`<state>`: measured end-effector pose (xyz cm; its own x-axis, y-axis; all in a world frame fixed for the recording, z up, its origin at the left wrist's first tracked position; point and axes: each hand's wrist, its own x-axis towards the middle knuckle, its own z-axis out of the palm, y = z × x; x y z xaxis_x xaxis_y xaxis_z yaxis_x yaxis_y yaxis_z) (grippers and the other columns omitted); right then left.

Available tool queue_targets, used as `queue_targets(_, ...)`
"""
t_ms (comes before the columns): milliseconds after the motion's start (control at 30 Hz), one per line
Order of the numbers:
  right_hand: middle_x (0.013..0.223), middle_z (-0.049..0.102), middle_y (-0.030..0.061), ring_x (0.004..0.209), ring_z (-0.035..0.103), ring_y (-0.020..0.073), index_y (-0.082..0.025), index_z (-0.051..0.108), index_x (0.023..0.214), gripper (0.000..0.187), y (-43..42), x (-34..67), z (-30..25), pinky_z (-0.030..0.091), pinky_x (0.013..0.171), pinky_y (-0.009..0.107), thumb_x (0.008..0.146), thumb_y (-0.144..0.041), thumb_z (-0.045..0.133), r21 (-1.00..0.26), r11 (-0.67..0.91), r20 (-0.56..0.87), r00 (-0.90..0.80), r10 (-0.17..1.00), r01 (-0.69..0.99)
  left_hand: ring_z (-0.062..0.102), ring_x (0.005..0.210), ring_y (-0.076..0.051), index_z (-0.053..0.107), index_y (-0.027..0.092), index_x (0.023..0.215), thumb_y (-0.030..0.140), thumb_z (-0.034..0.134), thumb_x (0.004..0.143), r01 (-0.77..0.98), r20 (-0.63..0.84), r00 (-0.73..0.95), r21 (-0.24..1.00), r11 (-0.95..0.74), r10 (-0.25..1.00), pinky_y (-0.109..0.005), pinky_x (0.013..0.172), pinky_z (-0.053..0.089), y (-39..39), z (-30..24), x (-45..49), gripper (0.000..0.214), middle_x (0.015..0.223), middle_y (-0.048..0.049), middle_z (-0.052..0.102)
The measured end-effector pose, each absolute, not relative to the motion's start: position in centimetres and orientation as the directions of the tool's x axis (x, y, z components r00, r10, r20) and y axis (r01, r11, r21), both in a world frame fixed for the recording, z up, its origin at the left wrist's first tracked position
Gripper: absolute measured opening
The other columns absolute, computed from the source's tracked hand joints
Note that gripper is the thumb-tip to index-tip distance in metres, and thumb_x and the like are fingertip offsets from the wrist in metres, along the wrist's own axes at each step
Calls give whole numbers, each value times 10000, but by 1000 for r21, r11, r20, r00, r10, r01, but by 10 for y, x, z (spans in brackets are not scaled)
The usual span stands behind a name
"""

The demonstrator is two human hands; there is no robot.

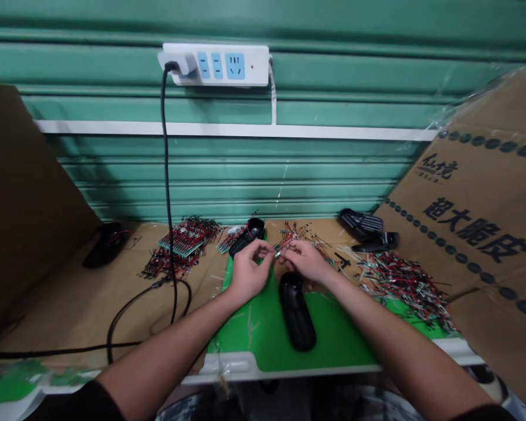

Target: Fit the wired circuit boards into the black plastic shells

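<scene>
My left hand (251, 270) and my right hand (305, 261) meet above the green mat (254, 333), fingertips pinched close together. Between them is a small wired part (277, 254), pale with thin leads; its details are too small to make out. Just below the hands a black plastic shell (297, 316), long with a rounded end, lies on the mat. Another black shell (255, 227) sits behind my left hand, with a thin red wire at its rim. Loose red and black wired parts (294, 229) lie behind my fingers.
Stacked small circuit boards with wires (184, 241) lie at left, near a black shell (105, 244). At right are a wired-parts heap (409, 286) and black shells (362, 225). A black cable (166, 158) hangs from the power strip (258, 65). Cardboard walls (477, 193) flank the table.
</scene>
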<state>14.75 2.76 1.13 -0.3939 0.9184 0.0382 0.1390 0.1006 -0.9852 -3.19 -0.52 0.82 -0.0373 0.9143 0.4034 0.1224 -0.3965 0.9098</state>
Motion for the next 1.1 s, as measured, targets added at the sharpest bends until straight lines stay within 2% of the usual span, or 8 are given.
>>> queue_targets(167,620,602,-33,485,511,103,-191,592,769,154,30,164,17,370,482,223,772,-338,635,-965,179,89,-405,910,191,623,643,-140,680,180,817,303,793,754,-26,325,-116,944,-330,939,-235,614,460,5,25,-33,179,728,-15,686)
queue_targets(367,582,586,-39,501,592,120,-190,583,759,85,32,185,27,399,496,211,707,-250,614,-945,209,69,-469,880,253,650,648,-144,656,175,806,313,835,698,-132,253,-111,955,-266,961,-235,627,470,12,38,-26,250,712,-19,689)
queue_targets(467,536,559,-55,463,560,111,-197,566,782,101,33,185,29,383,464,196,704,-248,607,-953,175,52,-435,899,247,664,648,-148,647,176,805,330,854,688,-168,225,-106,956,-241,969,-241,632,487,11,32,-23,283,704,-17,691)
queue_targets(633,638,574,-63,490,560,101,-197,585,887,208,32,178,26,416,471,197,693,-250,641,-970,146,49,-429,902,196,699,657,-167,625,182,789,408,895,669,-237,181,-129,949,-208,975,-253,627,511,8,13,-22,372,686,-12,694)
queue_targets(700,651,570,-57,517,548,100,-193,601,891,200,30,177,25,406,490,197,699,-241,633,-962,178,69,-448,891,207,702,656,-164,621,181,802,415,897,675,-247,175,-119,948,-200,977,-251,629,514,8,9,-23,383,680,-5,691)
queue_targets(800,629,549,-42,546,484,96,-177,643,800,101,26,179,28,357,520,203,725,-213,586,-915,271,91,-502,860,298,682,616,-149,613,179,808,426,886,694,-237,161,-105,954,-182,981,-235,600,493,6,5,-22,385,656,1,681)
queue_targets(900,620,568,-23,564,461,108,-172,676,732,127,25,185,32,334,535,219,749,-208,555,-867,332,65,-575,816,372,666,584,-143,609,180,813,452,883,697,-221,147,-103,961,-167,984,-224,569,467,4,2,-21,403,637,4,670)
queue_targets(1100,582,570,-17,555,462,122,-170,680,670,150,30,209,44,325,536,236,738,-228,560,-820,323,-17,-585,811,472,678,594,-155,610,187,835,447,851,737,-195,152,-122,965,-174,981,-225,573,474,3,-3,-20,368,622,16,648)
